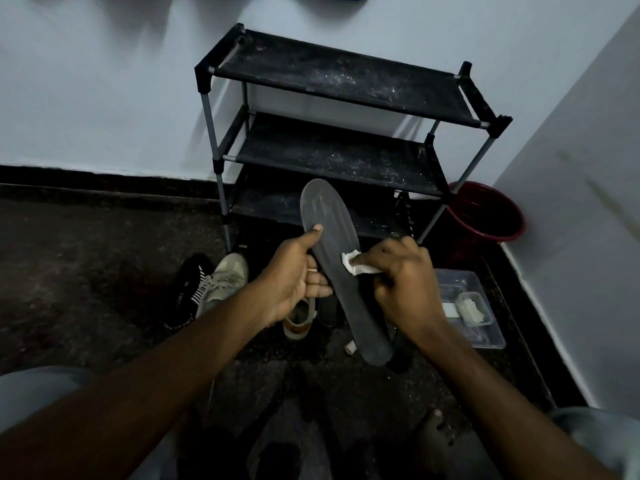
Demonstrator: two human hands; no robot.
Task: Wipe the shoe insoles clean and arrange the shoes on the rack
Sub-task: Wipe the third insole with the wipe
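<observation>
Gray insole (pixel 325 209): 1, in left hand (pixel 294 282).
White wipe (pixel 353 266): 1, in right hand (pixel 401 275).
Three-shelf shoe rack (pixel 339 74): 1, beyond both hands.
Red bucket (pixel 485 216): 1, beyond right hand.
Clear plastic containers (pixel 485 332): 2, nested, right of right hand.
Shoes (pixel 225 282): 3 discernible, left of and below left hand.

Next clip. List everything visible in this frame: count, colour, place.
insole: 1, dark grey, held up mid-frame
wipe: 1, white, pressed on the insole
shoe rack: 1, black, three dusty shelves, against the wall
bucket: 1, red, floor right of the shoe rack
plastic container: 1, clear, floor at right, smaller tub inside
striped shoe: 1, black and white, floor at left
sneaker: 1, beige, beside the striped shoe
tan shoe: 1, tan, floor right of the sneaker
left hand: 1, grips the insole's edge
right hand: 1, holds the wipe
</observation>
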